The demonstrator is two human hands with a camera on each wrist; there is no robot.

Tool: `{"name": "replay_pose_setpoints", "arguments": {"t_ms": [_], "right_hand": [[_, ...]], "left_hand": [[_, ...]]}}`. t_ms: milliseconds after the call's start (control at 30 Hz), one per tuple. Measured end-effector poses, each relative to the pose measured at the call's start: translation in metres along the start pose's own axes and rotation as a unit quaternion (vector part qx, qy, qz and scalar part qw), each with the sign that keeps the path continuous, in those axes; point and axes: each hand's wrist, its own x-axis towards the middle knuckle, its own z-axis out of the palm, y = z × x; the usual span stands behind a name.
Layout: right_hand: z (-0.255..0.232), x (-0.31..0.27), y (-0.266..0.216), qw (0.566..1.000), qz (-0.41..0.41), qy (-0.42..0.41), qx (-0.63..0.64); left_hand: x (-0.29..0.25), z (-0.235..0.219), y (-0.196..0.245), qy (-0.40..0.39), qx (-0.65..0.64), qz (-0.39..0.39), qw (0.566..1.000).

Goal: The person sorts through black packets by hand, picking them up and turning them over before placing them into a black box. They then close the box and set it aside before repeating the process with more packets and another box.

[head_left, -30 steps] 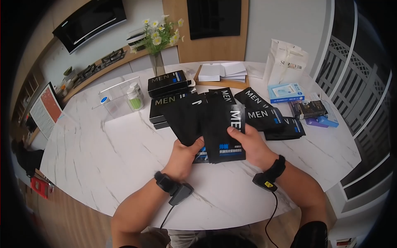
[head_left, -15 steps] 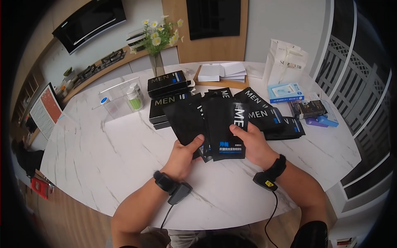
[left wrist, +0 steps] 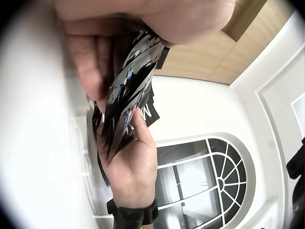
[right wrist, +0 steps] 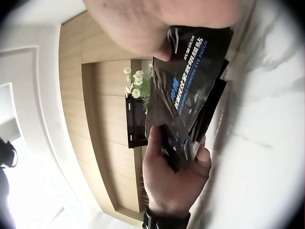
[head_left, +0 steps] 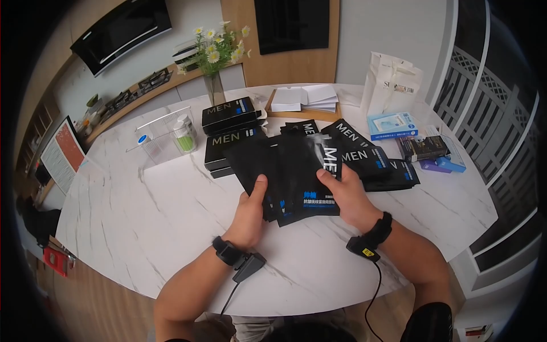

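Observation:
Several black eye patch packets [head_left: 300, 188] are fanned out between my two hands, above the near part of the table. My left hand [head_left: 248, 219] grips their left side, its thumb lying on the top packet. On the right, my right hand [head_left: 354, 200] pinches the front packet, thumb over its white MEN lettering. Blue and white print runs along the packets' lower ends, and the right wrist view shows the words eye patch on one packet [right wrist: 190, 81]. Fingers beneath the fan are mostly hidden in the head view.
More black packets [head_left: 364, 159] lie in a pile beyond my right hand. Black MEN boxes [head_left: 231, 145] are stacked behind the left side. A clear organizer [head_left: 159, 145] with bottles, a flower vase [head_left: 215, 88], a wooden tray [head_left: 273, 111], small boxes [head_left: 393, 125] and a white paper bag [head_left: 393, 85] stand around.
My left thumb has slid up from the packets' lower edge onto the left packet's face. The held packets now overlap in a different fan, while my right hand keeps its grip.

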Motion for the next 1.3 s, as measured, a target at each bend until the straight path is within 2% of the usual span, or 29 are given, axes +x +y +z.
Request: {"name": "replay_pose_setpoints", "arguments": {"t_ms": [100, 200, 300, 400, 500, 600, 700, 800, 833, 900, 933, 1033, 1133, 1167, 1267, 1300], "right_hand": [[0.002, -0.001, -0.006, 0.999, 0.018, -0.007, 0.026], [0.01, -0.007, -0.01, 0.999, 0.031, -0.017, 0.032], [0.005, -0.002, -0.01, 0.998, 0.045, 0.009, 0.03], [-0.001, 0.0, -0.014, 0.994, 0.073, -0.032, 0.079], [0.007, -0.006, -0.018, 0.992, 0.078, -0.06, 0.079], [0.006, -0.005, -0.011, 0.995, 0.034, -0.07, 0.059], [-0.001, 0.0, -0.01, 0.994, 0.067, -0.029, 0.075], [0.005, -0.004, -0.02, 0.992, 0.075, -0.04, 0.097], [0.009, -0.006, -0.021, 0.99, 0.08, -0.044, 0.106], [0.017, -0.011, -0.004, 0.994, 0.024, -0.066, 0.08], [0.026, -0.02, -0.012, 0.998, 0.02, -0.064, 0.013], [0.031, -0.02, 0.001, 0.982, -0.151, -0.084, -0.082], [0.023, -0.02, 0.001, 0.974, -0.129, -0.11, -0.152], [0.024, -0.021, 0.002, 0.981, -0.111, -0.103, -0.123], [0.026, -0.021, 0.006, 0.989, -0.095, -0.086, -0.077], [0.025, -0.017, 0.008, 0.986, -0.114, -0.083, -0.087]], "left_hand": [[0.0, -0.004, 0.001, 0.013, 0.071, -0.02, 0.997], [-0.001, 0.006, -0.001, 0.035, 0.065, 0.021, 0.997], [-0.002, -0.001, 0.004, -0.008, 0.057, -0.006, 0.998], [-0.005, 0.005, 0.004, -0.039, 0.057, 0.006, 0.998], [-0.007, 0.006, 0.003, -0.032, 0.111, -0.025, 0.993], [-0.005, 0.003, 0.004, -0.041, 0.107, -0.03, 0.993], [-0.001, 0.002, 0.005, -0.03, 0.049, -0.06, 0.997], [-0.006, 0.007, 0.008, -0.026, 0.071, -0.012, 0.997], [-0.006, 0.008, 0.005, -0.049, 0.101, 0.016, 0.994], [-0.007, 0.007, -0.002, -0.097, 0.161, 0.071, 0.98], [-0.014, 0.012, 0.001, -0.096, 0.169, 0.055, 0.979], [-0.009, 0.005, -0.003, -0.072, 0.232, 0.119, 0.963], [-0.002, -0.008, 0.009, -0.075, 0.307, 0.125, 0.941], [-0.001, -0.01, 0.011, -0.079, 0.332, 0.127, 0.931], [0.002, -0.003, -0.003, -0.021, 0.195, 0.189, 0.962], [0.005, -0.005, -0.009, -0.022, 0.193, 0.199, 0.961]]}}
